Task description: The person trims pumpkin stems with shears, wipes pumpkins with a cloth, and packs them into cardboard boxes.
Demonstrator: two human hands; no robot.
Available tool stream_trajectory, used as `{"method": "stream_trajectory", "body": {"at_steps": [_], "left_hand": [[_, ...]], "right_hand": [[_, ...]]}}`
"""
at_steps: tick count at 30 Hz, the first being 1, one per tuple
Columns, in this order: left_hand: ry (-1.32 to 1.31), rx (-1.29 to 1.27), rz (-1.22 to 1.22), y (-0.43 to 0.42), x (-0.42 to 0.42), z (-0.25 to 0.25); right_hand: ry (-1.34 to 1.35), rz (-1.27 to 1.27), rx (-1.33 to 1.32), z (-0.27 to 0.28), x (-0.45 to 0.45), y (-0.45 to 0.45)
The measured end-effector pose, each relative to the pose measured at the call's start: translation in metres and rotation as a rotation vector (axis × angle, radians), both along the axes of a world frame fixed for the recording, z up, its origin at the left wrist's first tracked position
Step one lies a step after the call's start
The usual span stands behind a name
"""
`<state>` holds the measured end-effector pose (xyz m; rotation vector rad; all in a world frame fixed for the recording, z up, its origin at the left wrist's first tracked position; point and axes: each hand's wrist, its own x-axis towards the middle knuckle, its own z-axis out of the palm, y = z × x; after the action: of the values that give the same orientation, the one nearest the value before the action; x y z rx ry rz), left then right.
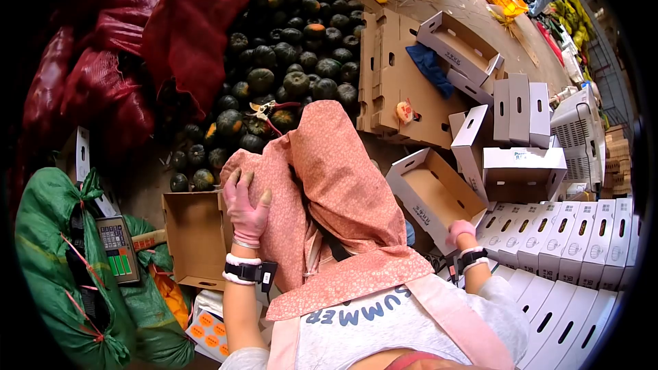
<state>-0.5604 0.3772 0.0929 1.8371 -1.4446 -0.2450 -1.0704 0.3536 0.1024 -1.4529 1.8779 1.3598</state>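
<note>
Layout, Left to Right

Red mesh sacks (195, 20) fill the upper left. Below them, a green sack (51, 267) lies beside a keypad unit (113, 236) with a lit green display. An open cardboard box (195, 236), brown inside, stands to the right of the keypad unit; a sheet of orange stickers (209, 332) lies below this box.

The left hand (247, 212), in a pink glove, is open. Its palm faces down and its fingers are spread on the pink apron (353, 178), which covers the knees of the seated person. Dark green pumpkins (295, 41), some with orange patches, are heaped on the floor beyond the knees. Clippers (262, 109) rest among the nearest pumpkins.

Right of the heap, flat cardboard (384, 85) carries a blue cloth (428, 68). The white box (417, 199) sits tilted to the right of the apron, open side up. The right hand (460, 231), also gloved, is curled at the near edge of this box; its fingertips are hidden, so a grip cannot be confirmed. White cartons (548, 236) stand in rows at the far right.
</note>
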Motion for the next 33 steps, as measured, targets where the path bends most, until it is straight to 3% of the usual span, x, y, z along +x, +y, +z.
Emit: {"method": "stream_trajectory", "body": {"at_steps": [5,13,17,20,22,24,25,28,29,30,31,33], "left_hand": [[-0.003,-0.017,0.010,0.003,-0.002,0.006],[-0.058,-0.057,0.042,0.025,-0.009,0.026],[-0.099,-0.027,0.029,0.035,-0.015,0.044],[-0.167,0.001,0.016,0.039,-0.028,0.069],[-0.212,0.025,0.010,0.043,-0.034,0.075],[-0.175,0.019,0.014,0.042,-0.032,0.070],[-0.150,0.016,0.006,0.040,-0.029,0.068],[-0.109,0.052,-0.032,0.036,-0.024,0.071],[-0.099,0.070,-0.053,0.035,-0.022,0.072],[-0.091,0.085,-0.075,0.034,-0.018,0.071],[-0.104,0.085,-0.105,0.033,-0.013,0.068],[-0.093,0.103,-0.174,0.031,-0.001,0.070]], "right_hand": [[0.009,-0.065,0.026,-0.063,-0.023,0.041],[-0.090,0.077,0.222,-0.143,-0.029,0.051],[-0.188,0.016,0.212,-0.136,-0.012,0.036],[-0.392,-0.060,0.306,-0.092,0.014,-0.018],[-0.454,0.117,0.108,-0.087,0.030,-0.064],[-0.773,0.298,-0.154,-0.108,0.040,-0.126],[-0.801,0.285,-0.183,-0.090,0.077,-0.157],[-1.102,0.619,-0.389,-0.085,0.165,-0.236],[-1.146,0.659,-0.341,-0.075,0.204,-0.255],[-1.204,0.800,-0.292,-0.123,0.220,-0.283],[-1.116,0.802,-0.213,-0.095,0.265,-0.291],[-1.140,0.897,-0.127,-0.105,0.325,-0.299]]}}
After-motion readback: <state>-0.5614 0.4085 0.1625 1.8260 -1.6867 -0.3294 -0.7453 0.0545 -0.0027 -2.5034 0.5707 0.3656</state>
